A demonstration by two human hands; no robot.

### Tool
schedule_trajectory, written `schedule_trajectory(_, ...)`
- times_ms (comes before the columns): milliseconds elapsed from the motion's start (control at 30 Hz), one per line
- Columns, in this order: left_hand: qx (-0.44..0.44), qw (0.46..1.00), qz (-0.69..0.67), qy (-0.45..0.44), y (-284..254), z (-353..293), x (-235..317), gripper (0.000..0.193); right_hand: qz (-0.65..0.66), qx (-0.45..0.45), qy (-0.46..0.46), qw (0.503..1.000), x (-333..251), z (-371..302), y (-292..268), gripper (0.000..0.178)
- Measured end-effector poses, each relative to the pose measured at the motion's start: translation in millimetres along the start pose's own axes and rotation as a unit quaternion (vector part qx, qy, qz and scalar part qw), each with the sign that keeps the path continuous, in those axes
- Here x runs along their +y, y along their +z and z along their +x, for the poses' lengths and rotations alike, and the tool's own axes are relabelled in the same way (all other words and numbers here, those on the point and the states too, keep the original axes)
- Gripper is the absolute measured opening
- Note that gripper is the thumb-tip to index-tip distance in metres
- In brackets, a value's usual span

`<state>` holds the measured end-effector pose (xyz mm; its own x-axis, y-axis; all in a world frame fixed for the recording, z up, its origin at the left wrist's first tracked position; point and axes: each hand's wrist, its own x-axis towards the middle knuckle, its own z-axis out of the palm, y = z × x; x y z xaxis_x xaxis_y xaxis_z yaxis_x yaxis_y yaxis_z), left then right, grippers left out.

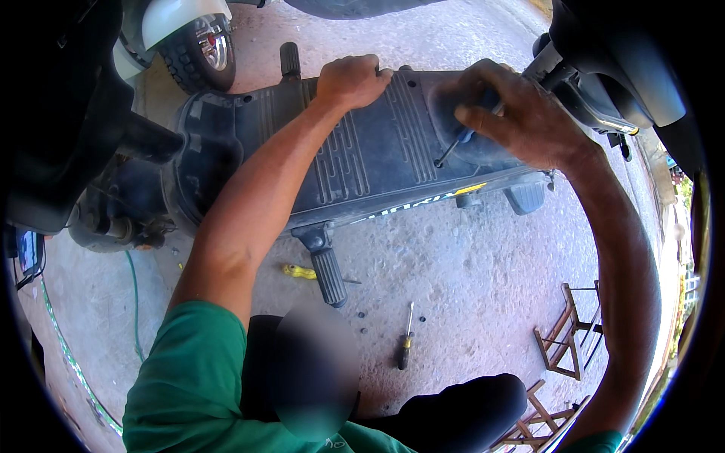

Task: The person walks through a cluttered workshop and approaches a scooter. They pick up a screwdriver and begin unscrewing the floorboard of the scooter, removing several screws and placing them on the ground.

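two hands are on the scooter's black ribbed floorboard (pixel 377 151) — your left hand (pixel 349 79) sits at its far edge, fingers curled shut over the rim, pressing down on the panel. your right hand (pixel 521 113) is near the floorboard's right end, fingers closed around the handle of a screwdriver (pixel 455 143); its shaft slants down and left, with the tip touching the panel surface. the floorboard lies across the middle of the scooter body, with a folding footpeg (pixel 326 268) sticking out from its near edge toward you. down on the concrete floor (pixel 468 279), a second screwdriver with a yellow and black handle (pixel 405 347) lies well apart from the scooter, and a yellow-handled tool (pixel 300 272) rests just beside the footpeg. a few small dark bits — screws perhaps, too small to tell — lie between them. another scooter's wheel (pixel 200 49) stands past the far left corner.
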<state>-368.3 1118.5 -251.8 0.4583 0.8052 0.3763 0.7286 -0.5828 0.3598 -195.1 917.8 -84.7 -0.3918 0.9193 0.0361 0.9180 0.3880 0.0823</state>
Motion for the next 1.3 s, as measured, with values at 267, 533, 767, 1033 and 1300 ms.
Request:
schedule_trajectory(267, 0.007, 1.000, 0.001, -0.001, -2, 0, -1, 0.046, 0.023, 0.017, 0.049, 0.998, -5, -4, 0, 0.027)
schedule_trajectory(533, 0.007, 1.000, 0.000, -0.003, 0, 0, 2, 0.044, -0.030, -0.067, 0.158, 0.985, -1, 9, -9, 0.033)
schedule_trajectory(767, 0.001, 1.000, 0.006, -0.005, -3, -1, -2, 0.045, 0.073, 0.023, 0.063, 0.995, -8, 3, 4, 0.029)
schedule_trajectory(1033, 0.003, 1.000, -0.002, -0.003, 0, -1, -1, 0.046, -0.108, -0.034, 0.066, 0.991, 0, 9, 3, 0.026)
schedule_trajectory(1300, -0.006, 1.000, -0.001, -0.010, 0, 0, 3, 0.046, -0.110, -0.016, 0.073, 0.991, -7, 0, -4, 0.023)
